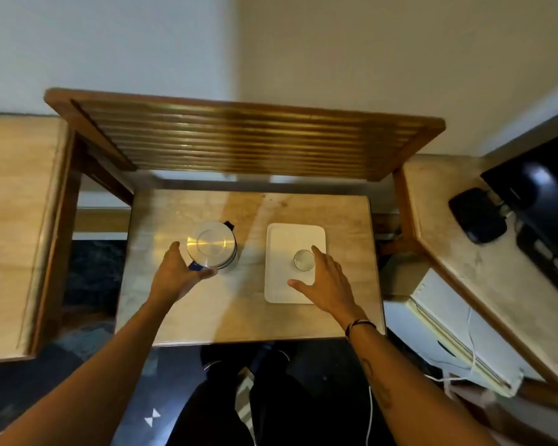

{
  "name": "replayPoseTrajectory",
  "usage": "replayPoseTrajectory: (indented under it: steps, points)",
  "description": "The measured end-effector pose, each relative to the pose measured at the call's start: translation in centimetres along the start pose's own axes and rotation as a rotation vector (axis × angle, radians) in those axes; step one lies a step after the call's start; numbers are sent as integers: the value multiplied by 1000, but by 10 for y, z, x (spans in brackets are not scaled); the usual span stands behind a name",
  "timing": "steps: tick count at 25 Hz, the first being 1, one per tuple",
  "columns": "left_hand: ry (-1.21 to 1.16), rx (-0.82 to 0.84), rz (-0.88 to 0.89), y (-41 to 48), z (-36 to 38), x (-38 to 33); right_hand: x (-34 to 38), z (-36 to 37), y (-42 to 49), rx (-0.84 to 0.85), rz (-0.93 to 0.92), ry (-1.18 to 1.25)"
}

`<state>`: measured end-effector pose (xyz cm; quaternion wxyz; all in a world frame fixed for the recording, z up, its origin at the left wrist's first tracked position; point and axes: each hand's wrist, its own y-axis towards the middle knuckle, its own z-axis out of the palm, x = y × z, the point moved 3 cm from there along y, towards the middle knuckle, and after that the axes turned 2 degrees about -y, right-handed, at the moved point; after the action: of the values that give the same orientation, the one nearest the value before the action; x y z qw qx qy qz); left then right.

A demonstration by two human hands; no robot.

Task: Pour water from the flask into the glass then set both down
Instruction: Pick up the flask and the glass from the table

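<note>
A steel flask (211, 247) with a shiny round lid and a dark blue handle stands upright on the left half of the small table (239, 317). My left hand (178, 275) curls around its near side at the handle, fingers spread and touching it. A clear glass (303, 259) stands upright on a white tray (284, 239) on the right half. My right hand (324, 281) is beside the glass with fingers apart, index finger just right of the rim and thumb stretched over the tray.
A slatted wooden shelf (245, 140) overhangs the back of the table. Counters flank both sides; the right one holds a black device (477, 215). A white box (458, 333) with cables sits low at the right. My legs are under the front edge.
</note>
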<state>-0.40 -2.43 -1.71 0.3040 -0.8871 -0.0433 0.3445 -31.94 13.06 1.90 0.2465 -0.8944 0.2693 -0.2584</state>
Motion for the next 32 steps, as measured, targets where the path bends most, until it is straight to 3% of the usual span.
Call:
replayPoseTrajectory:
  steps: [6, 10, 13, 19, 26, 32]
  points:
    - [-194, -70, -66, 13, 36, 49, -32, 55, 64, -23, 148, 134]
    - [-317, -47, 33, 24, 46, 60, -46, 83, 106, -83, 201, 187]
    - [-393, -13, 113, 31, 49, 65, -54, 108, 116, -223, 223, 286]
    - [-507, 1, 106, 26, 61, 43, -58, 110, 106, -305, 234, 427]
    - [-596, -15, 182, -55, 4, -14, -33, 45, 34, -389, 40, 629]
    - [-655, 27, 430, -158, -121, -162, 47, -103, -55, -442, -306, 724]
